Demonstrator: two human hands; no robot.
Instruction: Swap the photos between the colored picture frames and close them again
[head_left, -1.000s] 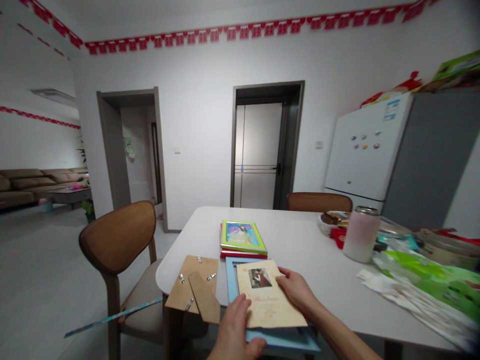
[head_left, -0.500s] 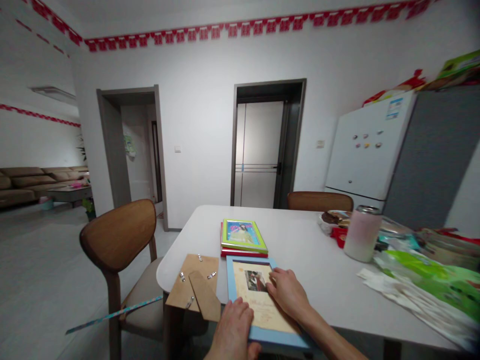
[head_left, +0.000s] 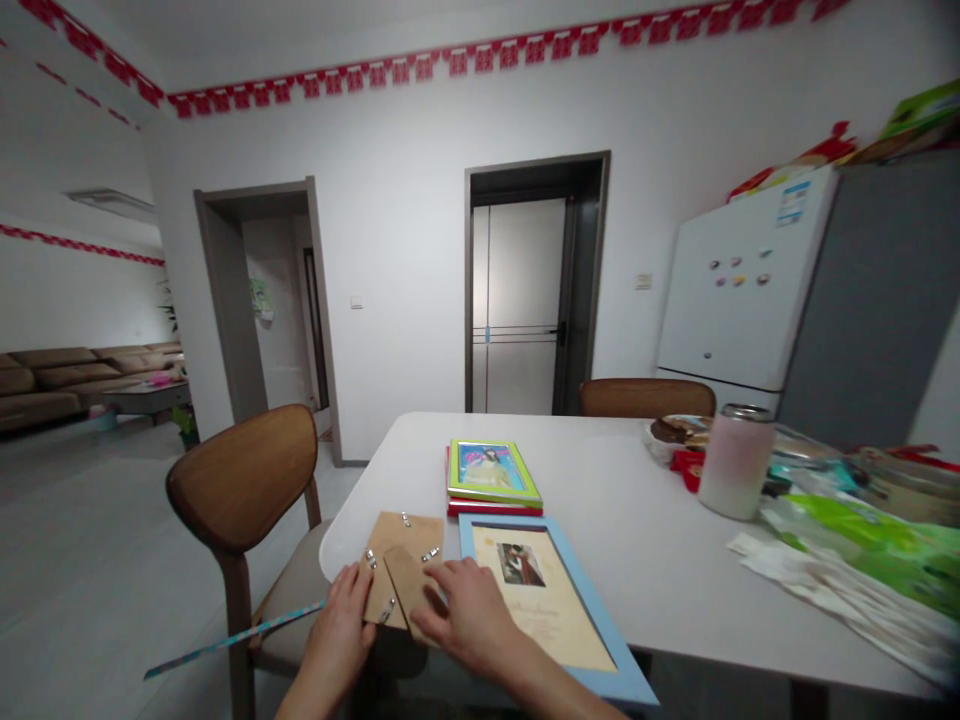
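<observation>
A brown picture-frame backing board (head_left: 406,536) with metal clips and a fold-out stand (head_left: 401,578) lies at the table's near left edge. My left hand (head_left: 343,622) is closed on its left edge, fingers on top and thumb lower down. My right hand (head_left: 471,612) is at the board's right side, by the stand, its curved fingers and thumb apart. Partly under my right forearm lies a light blue picture frame (head_left: 589,590) holding a cream sheet with a small photo (head_left: 521,565). The frame's lower corner juts past the table edge.
Behind the blue frame, a green picture frame (head_left: 495,472) rests on a red one (head_left: 495,508). To the right are a pink-white bottle (head_left: 737,462), a green packet (head_left: 862,545) and white cloth gloves (head_left: 832,590). A wooden chair (head_left: 251,480) stands left; a patterned strip (head_left: 232,640) crosses its seat.
Both hands have left the blue frame and moved left to the backing board. My left hand has taken its left edge. The view has shifted slightly.
</observation>
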